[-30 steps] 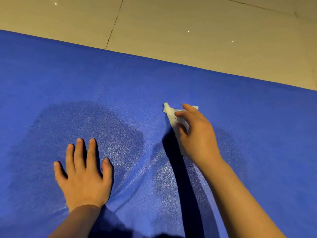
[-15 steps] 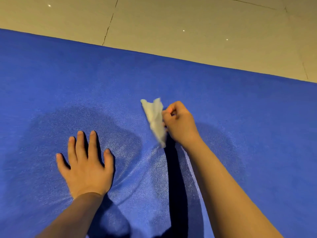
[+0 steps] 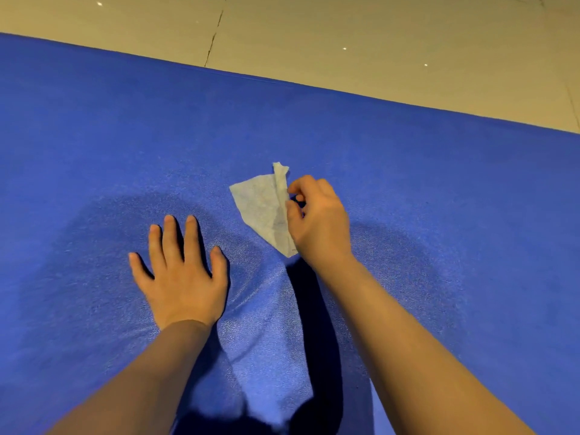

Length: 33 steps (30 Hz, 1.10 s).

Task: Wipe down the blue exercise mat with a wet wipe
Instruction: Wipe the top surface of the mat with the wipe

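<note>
Blue exercise mat (image 3: 408, 189): spread over a beige tiled floor (image 3: 345, 23); darker damp patches around both hands.

Wet wipe (image 3: 262, 208): white, partly unfolded, hanging just left of the right-hand fingers (image 3: 293, 211).

Right hand (image 3: 317, 221): fingers curled, pinching the wipe's right edge.

Left hand (image 3: 180, 274): fingers straight and spread, palm flat on the mat, near the wipe's lower corner but apart from it.

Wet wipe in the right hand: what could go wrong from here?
The right hand only pinches the wet wipe by one edge, so it may bunch or slip once dragged. The left hand presses the blue mat where it looks damp and wrinkled, so that patch may get skipped.
</note>
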Available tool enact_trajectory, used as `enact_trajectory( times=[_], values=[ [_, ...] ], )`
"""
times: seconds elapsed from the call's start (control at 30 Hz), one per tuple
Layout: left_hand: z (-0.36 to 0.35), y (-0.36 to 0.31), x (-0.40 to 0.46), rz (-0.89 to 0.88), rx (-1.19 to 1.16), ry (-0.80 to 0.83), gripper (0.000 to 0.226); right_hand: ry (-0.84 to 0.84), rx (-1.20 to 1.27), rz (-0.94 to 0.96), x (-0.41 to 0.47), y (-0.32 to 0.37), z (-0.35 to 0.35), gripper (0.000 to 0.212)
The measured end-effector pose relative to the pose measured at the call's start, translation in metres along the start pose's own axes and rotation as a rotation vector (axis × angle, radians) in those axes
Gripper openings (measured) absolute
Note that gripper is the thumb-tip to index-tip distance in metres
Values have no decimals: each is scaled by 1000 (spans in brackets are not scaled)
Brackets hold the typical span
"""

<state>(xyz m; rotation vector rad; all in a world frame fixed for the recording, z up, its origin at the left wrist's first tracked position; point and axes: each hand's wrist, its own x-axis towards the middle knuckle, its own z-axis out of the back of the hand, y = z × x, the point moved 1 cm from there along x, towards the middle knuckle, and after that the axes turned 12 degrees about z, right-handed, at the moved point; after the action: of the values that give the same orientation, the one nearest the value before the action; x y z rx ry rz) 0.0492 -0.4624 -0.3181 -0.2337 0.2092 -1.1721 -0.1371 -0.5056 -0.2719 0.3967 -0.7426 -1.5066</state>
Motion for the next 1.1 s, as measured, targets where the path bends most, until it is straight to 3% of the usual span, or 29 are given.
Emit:
enact_trajectory(
  times=[0.07, 0.13, 0.2, 0.27, 0.37, 0.5, 0.57, 0.63, 0.73, 0.8, 1.0, 1.1],
  values=[
    [0, 1, 0, -100, -12, -55, 59, 177, -84, 12, -1, 0, -7, 28],
    [-1, -2, -1, -400, 3, -149, 53, 315, -177, -23, -2, -2, -14, 48],
    [-2, -6, 1, -777, 37, -163, 52, 293, -168, -20, -1, -3, -15, 56],
    [-5, -11, 10, -972, 61, -88, 58, 284, -152, 17, 2, -3, -14, 57],
    [-8, -9, 15, -924, 27, 43, 63, 291, -131, 1, 1, -14, -5, 54],
    [-8, -9, 13, -926, -12, 70, 54, 8, -239, -319, 0, -59, 55, 48],
    [-8, -9, 14, -929, -21, 74, 51, -104, -290, -361, -2, -65, 74, 49],
    [-7, -9, 14, -920, -21, 84, 49, -116, -249, -212, -2, -44, 61, 45],
    [-6, -10, 13, -903, 3, 84, 47, 219, -25, 81, -4, -5, 7, 48],
    [-7, -10, 12, -899, 8, 78, 45, 347, 1, 161, -9, -6, -20, 51],
    [-8, -9, 13, -887, -39, 72, 45, 35, -331, -63, -10, -62, 18, 42],
    [-3, -11, 13, -824, -61, 57, 48, 80, -362, 232, -14, -48, 8, 45]
  ],
)
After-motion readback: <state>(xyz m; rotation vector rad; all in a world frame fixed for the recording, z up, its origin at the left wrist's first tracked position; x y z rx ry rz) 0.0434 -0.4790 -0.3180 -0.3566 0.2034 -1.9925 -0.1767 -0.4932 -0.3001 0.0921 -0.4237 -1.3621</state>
